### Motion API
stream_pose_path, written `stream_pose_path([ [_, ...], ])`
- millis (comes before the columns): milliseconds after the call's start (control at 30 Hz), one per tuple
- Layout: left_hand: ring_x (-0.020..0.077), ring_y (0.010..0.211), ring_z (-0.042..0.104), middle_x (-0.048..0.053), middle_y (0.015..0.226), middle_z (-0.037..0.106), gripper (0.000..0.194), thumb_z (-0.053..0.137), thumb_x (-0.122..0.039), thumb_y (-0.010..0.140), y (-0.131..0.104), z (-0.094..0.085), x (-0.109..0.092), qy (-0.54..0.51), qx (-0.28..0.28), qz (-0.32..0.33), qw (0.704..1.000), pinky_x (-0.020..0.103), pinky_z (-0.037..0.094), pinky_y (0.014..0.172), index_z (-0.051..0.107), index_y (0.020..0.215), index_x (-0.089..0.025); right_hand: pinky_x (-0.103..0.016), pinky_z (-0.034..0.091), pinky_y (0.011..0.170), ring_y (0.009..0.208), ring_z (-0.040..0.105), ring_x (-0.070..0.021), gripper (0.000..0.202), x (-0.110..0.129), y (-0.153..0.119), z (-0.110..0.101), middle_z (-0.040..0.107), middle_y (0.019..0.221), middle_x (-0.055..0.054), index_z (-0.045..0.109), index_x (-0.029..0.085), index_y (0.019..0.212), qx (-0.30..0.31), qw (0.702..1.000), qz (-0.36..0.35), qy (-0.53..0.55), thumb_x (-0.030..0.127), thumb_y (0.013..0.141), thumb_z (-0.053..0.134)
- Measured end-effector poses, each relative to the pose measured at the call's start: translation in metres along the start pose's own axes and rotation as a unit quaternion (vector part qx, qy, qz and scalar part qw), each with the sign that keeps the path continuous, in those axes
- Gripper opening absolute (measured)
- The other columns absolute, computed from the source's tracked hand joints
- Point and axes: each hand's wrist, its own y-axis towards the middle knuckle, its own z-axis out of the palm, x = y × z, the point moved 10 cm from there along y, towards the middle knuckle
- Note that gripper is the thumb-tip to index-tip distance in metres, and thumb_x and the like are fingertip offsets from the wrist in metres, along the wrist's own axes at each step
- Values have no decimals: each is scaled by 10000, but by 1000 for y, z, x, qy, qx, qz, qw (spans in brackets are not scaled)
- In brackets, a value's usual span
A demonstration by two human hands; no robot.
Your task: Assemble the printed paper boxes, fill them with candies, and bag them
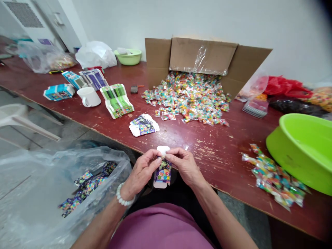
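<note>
A small dark printed box (163, 171) with white end flaps hangs upright in front of the table's edge. My left hand (143, 170) pinches its upper left side between thumb and fingers. At the upper right corner my right hand (184, 165) grips the same box, its fingertips by the raised white flap. The lower flap sticks out beneath. Just beyond my hands lies a fanned stack of flat dark-and-white boxes (144, 125) on the red table (181, 133).
Wrapped candies (192, 97) spill from an open cardboard box (202, 55). More candies (277, 178) lie beside a green basin (303, 152). Green cartons (117, 100) and a white mug (89, 97) stand left. A clear bag (33, 193) holds filled-looking dark boxes (88, 186).
</note>
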Motion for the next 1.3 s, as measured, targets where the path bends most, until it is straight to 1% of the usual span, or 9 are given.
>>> stream_pose_path([
  [200, 107, 721, 509, -13, 806, 574, 189, 641, -346, 872, -2, -2, 6, -30, 2, -20, 999, 205, 442, 661, 603, 928, -169, -233, 408, 610, 638, 532, -110, 247, 16, -2, 6, 633, 695, 14, 690, 168, 700, 56, 986, -67, -139, 380, 724, 814],
  [400, 129, 833, 607, -4, 941, 647, 368, 711, -301, 833, -3, -4, -1, -87, -55, 29, 994, 242, 498, 764, 520, 1142, -239, -222, 459, 597, 631, 582, -108, 437, 14, 1, 1, 643, 735, 50, 657, 242, 1016, 7, 999, -50, -8, 334, 646, 871],
  [533, 165, 710, 667, 30, 942, 662, 492, 629, -472, 873, -7, 19, 22, -194, 16, -101, 976, 289, 540, 643, 436, 1271, -257, -234, 465, 528, 554, 576, -114, 302, 11, -1, 9, 682, 730, 10, 677, 199, 883, 24, 998, -42, -27, 388, 703, 828],
  [600, 171, 589, 661, 68, 882, 668, 505, 494, -603, 901, -13, 32, 36, -226, 56, -173, 957, 283, 525, 541, 515, 1178, -182, -236, 439, 480, 493, 542, -106, 251, 15, -4, 10, 684, 720, 3, 673, 198, 824, 36, 995, -61, -70, 412, 757, 784],
  [700, 151, 444, 607, 62, 754, 652, 556, 397, -659, 910, -14, 33, 47, -240, 39, -215, 946, 242, 455, 414, 561, 1039, -144, -257, 483, 568, 580, 599, -122, 231, 26, -9, 16, 704, 839, -18, 686, 203, 835, 74, 981, -109, -146, 426, 805, 742],
  [867, 151, 397, 587, 47, 728, 656, 598, 377, -666, 914, -10, 34, 48, -211, 29, -194, 958, 239, 439, 366, 544, 1187, -161, -245, 465, 512, 484, 575, -108, 251, 22, -6, 19, 688, 704, 10, 671, 199, 853, 111, 981, -61, -148, 444, 825, 716],
  [1067, 139, 418, 600, 43, 740, 667, 654, 383, -646, 926, -5, 28, 36, -138, 33, -121, 983, 209, 443, 371, 419, 1414, -213, -242, 481, 527, 558, 604, -119, 250, 17, 3, 17, 718, 769, -22, 688, 171, 770, 91, 993, -11, -70, 394, 729, 796],
  [1167, 133, 417, 593, 46, 725, 663, 681, 394, -639, 926, -4, 24, 32, -126, 38, -108, 985, 208, 455, 381, 389, 1449, -203, -236, 465, 521, 551, 591, -112, 262, 22, 3, 14, 719, 785, -21, 670, 173, 723, 71, 994, -22, -83, 398, 720, 804],
  [1300, 143, 426, 605, 53, 718, 665, 722, 435, -648, 906, -5, 24, 31, -130, 50, -117, 983, 210, 453, 384, 352, 1476, -212, -264, 474, 538, 546, 591, -125, 249, 30, -10, 26, 693, 799, -22, 679, 196, 792, 125, 979, -68, -145, 441, 835, 698],
])
